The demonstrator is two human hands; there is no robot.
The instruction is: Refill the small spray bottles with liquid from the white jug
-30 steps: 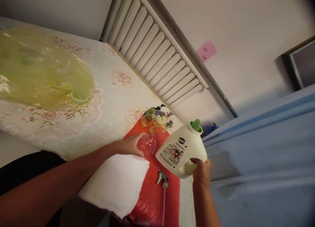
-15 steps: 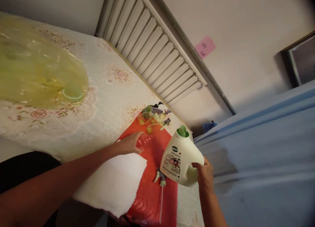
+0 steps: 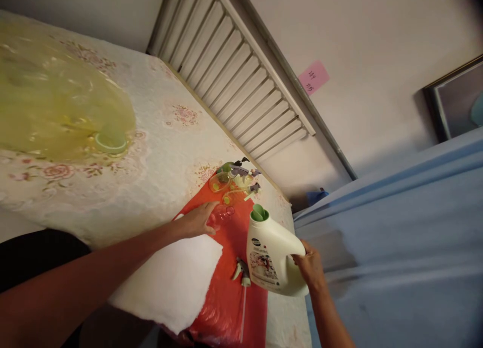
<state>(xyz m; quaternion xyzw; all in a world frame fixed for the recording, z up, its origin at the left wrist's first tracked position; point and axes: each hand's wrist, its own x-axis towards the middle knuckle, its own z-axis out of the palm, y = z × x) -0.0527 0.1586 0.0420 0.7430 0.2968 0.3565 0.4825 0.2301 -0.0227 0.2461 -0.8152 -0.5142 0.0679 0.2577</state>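
Observation:
My right hand point(image 3: 310, 264) grips the handle of a pale cream jug point(image 3: 277, 242) with a flower picture on its label. The jug's mouth is uncapped and shows a green pouring spout point(image 3: 259, 213); it leans slightly left. My left hand point(image 3: 199, 220) is wrapped around a small clear bottle point(image 3: 225, 212) without a top, on the red plastic sheet point(image 3: 222, 307). Beside the jug lies a trigger spray head point(image 3: 242, 273) with its dip tube. Part of the clear bottle is hidden by my left hand.
Several clear bottles and spray heads point(image 3: 237, 179) stand at the red sheet's far end. A white cloth point(image 3: 173, 282) lies under my left forearm. At left is a yellow plastic bag point(image 3: 68, 96) with a round green-rimmed item. A metal rack point(image 3: 241, 71) borders the flowered tablecloth point(image 3: 166, 151).
The jug in my right hand has moved slightly left and down, its mouth tipping toward the clear bottle. My left hand stays in place on the bottle.

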